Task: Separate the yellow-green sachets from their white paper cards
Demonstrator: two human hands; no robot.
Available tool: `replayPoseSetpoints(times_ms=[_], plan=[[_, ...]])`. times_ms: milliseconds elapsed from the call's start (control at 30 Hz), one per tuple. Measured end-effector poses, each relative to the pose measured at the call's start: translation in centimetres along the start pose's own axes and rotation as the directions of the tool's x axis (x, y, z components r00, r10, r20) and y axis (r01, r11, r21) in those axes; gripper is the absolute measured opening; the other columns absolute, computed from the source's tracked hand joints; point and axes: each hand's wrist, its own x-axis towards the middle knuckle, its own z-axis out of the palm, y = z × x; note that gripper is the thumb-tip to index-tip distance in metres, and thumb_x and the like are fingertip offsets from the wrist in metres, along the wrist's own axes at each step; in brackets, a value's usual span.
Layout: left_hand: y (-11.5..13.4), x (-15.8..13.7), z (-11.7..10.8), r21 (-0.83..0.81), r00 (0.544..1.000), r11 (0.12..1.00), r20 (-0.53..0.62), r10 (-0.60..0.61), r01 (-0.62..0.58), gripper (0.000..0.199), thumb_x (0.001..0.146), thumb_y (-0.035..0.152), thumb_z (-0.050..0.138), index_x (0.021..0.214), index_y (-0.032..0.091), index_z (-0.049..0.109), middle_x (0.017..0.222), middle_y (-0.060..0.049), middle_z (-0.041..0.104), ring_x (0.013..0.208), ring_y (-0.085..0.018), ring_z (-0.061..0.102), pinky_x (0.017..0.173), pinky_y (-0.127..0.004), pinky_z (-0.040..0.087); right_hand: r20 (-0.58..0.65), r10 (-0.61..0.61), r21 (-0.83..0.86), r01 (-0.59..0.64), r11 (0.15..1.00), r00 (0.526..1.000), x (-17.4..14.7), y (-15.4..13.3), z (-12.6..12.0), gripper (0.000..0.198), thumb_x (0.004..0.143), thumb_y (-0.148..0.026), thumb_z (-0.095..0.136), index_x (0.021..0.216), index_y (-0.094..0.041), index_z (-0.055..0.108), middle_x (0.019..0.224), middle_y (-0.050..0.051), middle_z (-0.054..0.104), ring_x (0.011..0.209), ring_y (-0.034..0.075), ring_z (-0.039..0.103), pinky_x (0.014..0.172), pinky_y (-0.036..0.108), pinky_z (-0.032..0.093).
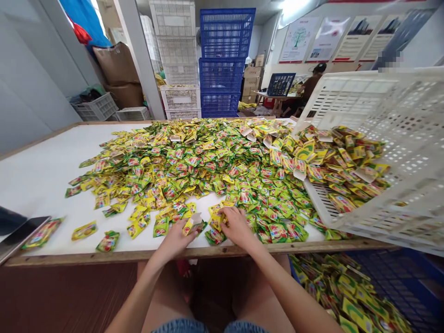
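Near the table's front edge, my left hand (176, 239) is closed around a small yellow box (188, 227) whose pale flap stands open at the top. A green packet shows just beside that box. To its right, my right hand (237, 225) has its fingers curled over yellow packets (215, 216); whether it grips one of them is hidden by the fingers. A large heap of green and yellow packets (208, 157) covers the table beyond both hands. Close to my right hand lies a green packet (215, 237).
At right, a tipped white crate (360, 224) spills small yellow boxes (347, 162) onto the table. Below it stands a blue crate (391, 273) of boxes. A dark phone-like device (24, 238) lies at left. Stacked blue crates (225, 34) and a seated person (310, 88) are behind.
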Motion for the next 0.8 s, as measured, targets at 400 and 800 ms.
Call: replayPoseSetpoints(times_ms=[400, 800], plan=[[2.9, -1.9, -0.7, -0.628, 0.949, 0.717, 0.27, -0.164, 0.302, 0.046, 0.066, 0.035, 0.07, 0.105, 0.013, 0.064, 0.105, -0.013, 0.066, 0.094, -0.027, 0.063, 0.083, -0.037, 0.048, 0.046, 0.372, 0.663, -0.307, 0.683, 0.927, 0.6, 0.7, 1.6, 0.021, 0.073, -0.027, 0.057, 0.091, -0.017, 0.058, 0.082, 0.004, 0.063, 0.073, 0.018, 0.057, 0.068, 0.032, 0.043], [3.8, -2.7, 4.6, -0.855, 0.974, 0.48, 0.112, -0.198, 0.196, 0.036, 0.069, 0.028, 0.068, 0.102, 0.012, 0.064, 0.108, -0.011, 0.066, 0.095, -0.024, 0.063, 0.082, -0.033, 0.05, 0.089, 0.678, 0.995, -0.096, -0.027, 0.73, -1.9, -5.1, 2.4, 0.035, 0.061, -0.033, 0.07, 0.089, -0.019, 0.054, 0.09, 0.002, 0.062, 0.081, 0.016, 0.059, 0.069, 0.027, 0.049]])
